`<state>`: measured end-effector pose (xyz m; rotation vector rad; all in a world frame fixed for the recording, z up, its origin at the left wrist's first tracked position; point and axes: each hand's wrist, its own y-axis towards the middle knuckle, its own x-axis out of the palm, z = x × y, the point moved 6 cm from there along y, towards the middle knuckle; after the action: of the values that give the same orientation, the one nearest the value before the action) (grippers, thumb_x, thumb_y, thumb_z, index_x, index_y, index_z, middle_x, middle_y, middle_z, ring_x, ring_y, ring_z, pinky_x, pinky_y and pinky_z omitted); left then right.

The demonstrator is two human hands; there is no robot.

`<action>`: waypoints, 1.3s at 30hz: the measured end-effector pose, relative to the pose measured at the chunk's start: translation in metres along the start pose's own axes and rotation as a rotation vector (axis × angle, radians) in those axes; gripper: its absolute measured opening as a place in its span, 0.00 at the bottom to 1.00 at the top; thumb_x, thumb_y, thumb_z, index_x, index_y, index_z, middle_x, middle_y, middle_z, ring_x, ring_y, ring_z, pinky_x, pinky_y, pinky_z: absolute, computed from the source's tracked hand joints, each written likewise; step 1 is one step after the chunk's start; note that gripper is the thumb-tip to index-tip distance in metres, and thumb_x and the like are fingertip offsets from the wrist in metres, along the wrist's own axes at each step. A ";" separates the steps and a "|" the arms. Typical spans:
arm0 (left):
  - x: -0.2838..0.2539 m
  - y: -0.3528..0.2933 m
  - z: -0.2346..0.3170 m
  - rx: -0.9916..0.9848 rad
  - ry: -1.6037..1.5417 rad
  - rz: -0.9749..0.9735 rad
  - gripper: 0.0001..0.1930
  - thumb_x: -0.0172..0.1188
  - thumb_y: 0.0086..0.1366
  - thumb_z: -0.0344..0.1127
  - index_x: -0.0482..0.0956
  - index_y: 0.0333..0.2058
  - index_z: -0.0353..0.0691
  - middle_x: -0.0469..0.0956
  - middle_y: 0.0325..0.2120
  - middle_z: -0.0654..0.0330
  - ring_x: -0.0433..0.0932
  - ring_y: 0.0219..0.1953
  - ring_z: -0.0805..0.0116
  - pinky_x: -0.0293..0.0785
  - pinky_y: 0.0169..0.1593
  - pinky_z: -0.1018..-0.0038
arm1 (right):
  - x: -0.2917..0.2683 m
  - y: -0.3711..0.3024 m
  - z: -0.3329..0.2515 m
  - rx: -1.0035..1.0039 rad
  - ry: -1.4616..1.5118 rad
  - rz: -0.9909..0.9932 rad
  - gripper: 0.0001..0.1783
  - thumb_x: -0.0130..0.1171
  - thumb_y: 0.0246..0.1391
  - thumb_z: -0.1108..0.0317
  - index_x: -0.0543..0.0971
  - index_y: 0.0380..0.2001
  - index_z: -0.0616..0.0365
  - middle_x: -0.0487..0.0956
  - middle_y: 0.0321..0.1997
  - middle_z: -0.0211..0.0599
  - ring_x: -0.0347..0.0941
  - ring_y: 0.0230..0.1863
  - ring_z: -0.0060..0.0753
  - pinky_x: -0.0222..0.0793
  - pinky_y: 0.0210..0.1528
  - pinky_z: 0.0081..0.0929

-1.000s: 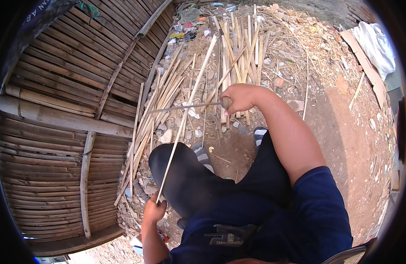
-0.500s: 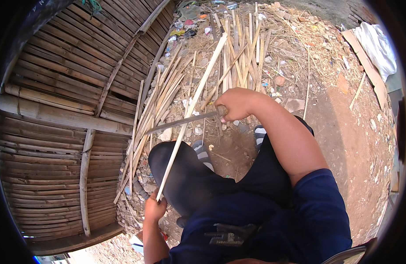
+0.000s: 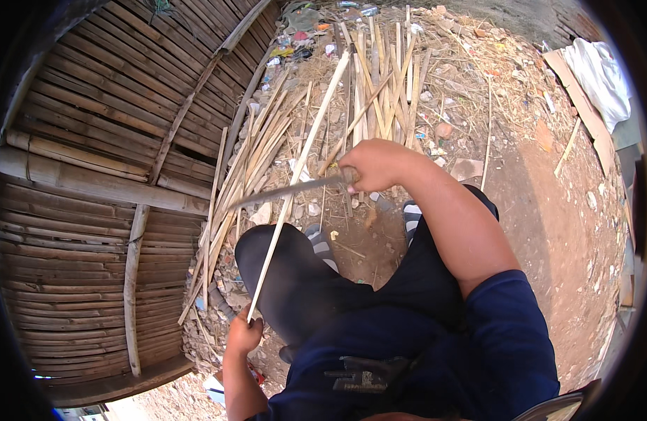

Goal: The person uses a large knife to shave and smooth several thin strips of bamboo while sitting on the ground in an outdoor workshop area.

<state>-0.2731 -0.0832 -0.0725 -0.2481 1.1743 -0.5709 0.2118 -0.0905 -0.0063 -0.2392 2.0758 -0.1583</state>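
My left hand [image 3: 244, 331] is closed round the lower end of a long, pale bamboo strip [image 3: 311, 140]. The strip slants up and away over my left knee toward the far pile. My right hand [image 3: 371, 167] grips the handle of a long knife [image 3: 288, 190] with a dull, dark blade. That blade points left and crosses the strip a little beyond my knee; whether its edge presses into the bamboo I cannot tell.
Split bamboo strips [image 3: 401, 84] lie piled ahead, with more strips [image 3: 264, 147] along the bamboo wall [image 3: 92, 175] on the left. Rubble and litter cover the ground. White plastic sheeting [image 3: 596, 77] and a brown board [image 3: 579, 105] stand at the far right.
The strip's far end has swung slightly left and now looks narrower, turned more edge-on. My right hand and the knife have shifted only a little to the left.
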 end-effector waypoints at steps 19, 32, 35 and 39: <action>0.004 0.003 0.000 -0.049 -0.056 -0.057 0.25 0.55 0.75 0.36 0.72 0.68 0.37 0.87 0.41 0.43 0.86 0.40 0.56 0.78 0.49 0.63 | -0.031 -0.001 0.088 0.281 0.179 0.271 0.27 0.74 0.54 0.54 0.83 0.51 0.61 0.86 0.41 0.55 0.83 0.46 0.55 0.77 0.49 0.46; 0.000 -0.005 0.007 0.017 0.070 0.085 0.23 0.54 0.72 0.32 0.75 0.65 0.38 0.85 0.41 0.36 0.86 0.49 0.40 0.79 0.54 0.56 | 0.006 -0.010 -0.031 -0.043 -0.092 -0.014 0.25 0.73 0.52 0.57 0.85 0.52 0.53 0.86 0.44 0.53 0.83 0.50 0.58 0.78 0.53 0.49; 0.001 -0.004 0.001 0.073 0.097 0.190 0.26 0.54 0.70 0.31 0.73 0.67 0.39 0.85 0.41 0.34 0.85 0.47 0.37 0.81 0.52 0.53 | -0.017 -0.001 0.041 0.248 0.077 -0.050 0.28 0.73 0.53 0.56 0.83 0.56 0.54 0.85 0.53 0.51 0.80 0.59 0.54 0.76 0.61 0.46; -0.004 -0.004 0.006 0.043 0.135 0.234 0.29 0.55 0.68 0.29 0.71 0.68 0.40 0.85 0.38 0.35 0.86 0.43 0.37 0.82 0.49 0.51 | -0.028 0.003 0.075 0.283 0.071 0.248 0.27 0.73 0.53 0.56 0.84 0.53 0.57 0.85 0.51 0.52 0.80 0.57 0.56 0.76 0.60 0.46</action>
<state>-0.2701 -0.0849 -0.0648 -0.0338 1.2991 -0.4110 0.2899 -0.0818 -0.0200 0.1977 2.1040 -0.3097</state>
